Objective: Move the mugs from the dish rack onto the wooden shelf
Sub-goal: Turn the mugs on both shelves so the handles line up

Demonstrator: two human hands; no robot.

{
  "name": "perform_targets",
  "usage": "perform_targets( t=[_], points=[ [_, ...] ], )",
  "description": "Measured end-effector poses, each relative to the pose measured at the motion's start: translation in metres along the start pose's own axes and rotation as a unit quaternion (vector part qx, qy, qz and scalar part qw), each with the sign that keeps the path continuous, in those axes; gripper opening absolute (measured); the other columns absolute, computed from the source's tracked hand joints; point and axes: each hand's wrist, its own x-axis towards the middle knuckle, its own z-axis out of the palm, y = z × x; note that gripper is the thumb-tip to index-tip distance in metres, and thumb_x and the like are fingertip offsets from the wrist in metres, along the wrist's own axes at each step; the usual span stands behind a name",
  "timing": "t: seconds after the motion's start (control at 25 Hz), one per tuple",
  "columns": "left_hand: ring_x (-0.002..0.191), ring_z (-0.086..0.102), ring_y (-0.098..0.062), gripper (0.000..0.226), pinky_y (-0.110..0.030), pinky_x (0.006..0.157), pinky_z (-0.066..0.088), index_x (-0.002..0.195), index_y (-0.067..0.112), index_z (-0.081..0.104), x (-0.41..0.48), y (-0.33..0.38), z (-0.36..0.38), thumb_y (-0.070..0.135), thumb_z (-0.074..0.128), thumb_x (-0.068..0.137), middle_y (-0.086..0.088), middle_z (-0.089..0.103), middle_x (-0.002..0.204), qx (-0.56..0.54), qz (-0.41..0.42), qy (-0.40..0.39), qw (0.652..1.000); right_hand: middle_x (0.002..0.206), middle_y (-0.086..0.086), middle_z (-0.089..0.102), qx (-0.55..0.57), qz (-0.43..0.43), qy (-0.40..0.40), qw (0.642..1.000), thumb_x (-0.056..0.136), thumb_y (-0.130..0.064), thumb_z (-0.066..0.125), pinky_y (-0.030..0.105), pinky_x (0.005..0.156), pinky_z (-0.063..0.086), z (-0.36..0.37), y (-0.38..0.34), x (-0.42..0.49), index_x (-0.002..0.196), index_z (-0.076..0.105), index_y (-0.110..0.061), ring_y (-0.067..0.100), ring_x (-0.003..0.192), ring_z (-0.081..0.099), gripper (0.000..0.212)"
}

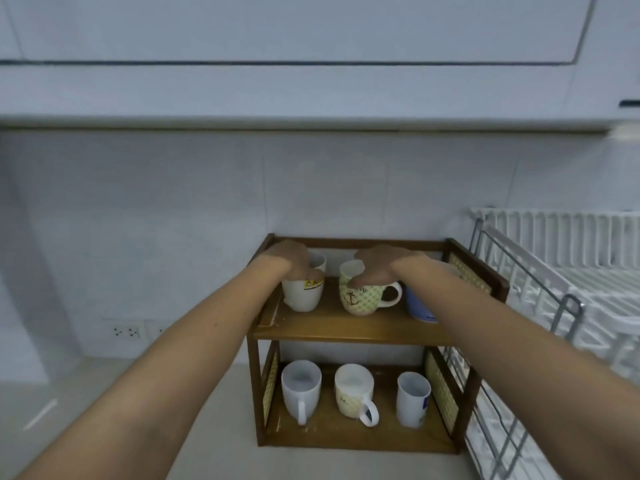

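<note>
The left hand (291, 259) grips the rim of a white ceramic mug with a yellow label (304, 293), and the right hand (377, 266) clasps the rim of a green-checked mug with an anchor print (363, 295); both mugs sit on the top tier of the dark wooden 2-tier shelf (349, 329). A blue mug (417, 306) stands beside them and 3 pale mugs fill the lower tier. This looks like the placing step, so next both hands should let go and lift clear, then check the white wire dish rack (568, 271), which shows no mugs here.

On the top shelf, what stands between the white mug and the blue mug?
The head view shows the patterned anchor mug between white mug and blue mug.
</note>
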Motion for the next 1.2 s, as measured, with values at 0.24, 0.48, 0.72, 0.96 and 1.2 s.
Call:
perform_targets(
  t=[0.24,0.48,0.72,0.96,1.2],
  points=[
    [0.121,0.051,-0.024,0.072,-0.036,0.096,0.047,0.143,0.014,0.035,-0.005,-0.013,-0.015,0.049,0.056,0.083,-0.008,0.049,0.142,-0.026,0.058,-0.063,0.996,0.15,0.007,0.037,0.051,-0.019,-0.041,0.998,0.079,-0.051,0.063,0.043,0.101,0.044,-0.004,0.004,0.01,0.148,0.023,-0.03,0.03,0.129,0.043,0.083],
    [0.118,0.052,-0.025,0.077,-0.034,0.093,0.046,0.142,0.014,0.038,0.001,-0.011,-0.009,0.06,0.053,0.082,-0.008,0.051,0.139,-0.026,0.056,-0.038,0.997,0.106,0.007,0.063,-0.035,0.047,0.055,0.997,0.072,-0.08,0.046,0.034,0.077,0.051,0.007,-0.006,0.013,0.117,0.06,-0.013,0.025,0.095,0.06,0.082],
    [0.137,0.036,-0.024,0.09,-0.039,0.109,0.037,0.15,0.02,0.022,0.003,-0.02,-0.017,0.054,0.061,0.077,-0.002,0.03,0.156,-0.014,0.075,-0.058,0.995,0.156,0.001,0.027,0.03,-0.065,-0.121,0.99,0.084,-0.052,0.059,0.041,0.11,0.032,-0.023,0.005,0.011,0.147,0.029,-0.034,0.026,0.138,0.031,0.072],
    [0.137,0.035,-0.025,0.087,-0.039,0.108,0.035,0.149,0.023,0.024,0.011,-0.02,-0.012,0.055,0.061,0.076,-0.002,0.03,0.155,0.003,0.086,-0.039,0.996,0.157,0.003,0.022,-0.088,-0.168,-0.13,0.973,0.077,-0.02,0.075,0.045,0.113,0.03,-0.019,0.017,0.019,0.15,0.018,-0.032,0.025,0.143,0.023,0.094],
    [0.137,0.036,-0.026,0.088,-0.042,0.109,0.035,0.149,0.023,0.025,0.011,-0.021,-0.009,0.057,0.059,0.076,-0.002,0.032,0.155,0.008,0.076,-0.03,0.997,0.131,0.007,0.055,-0.137,-0.045,0.0,0.99,0.066,-0.083,0.051,0.035,0.077,0.043,0.001,0.013,0.018,0.138,0.04,-0.025,0.028,0.112,0.053,0.094]
  ],
)
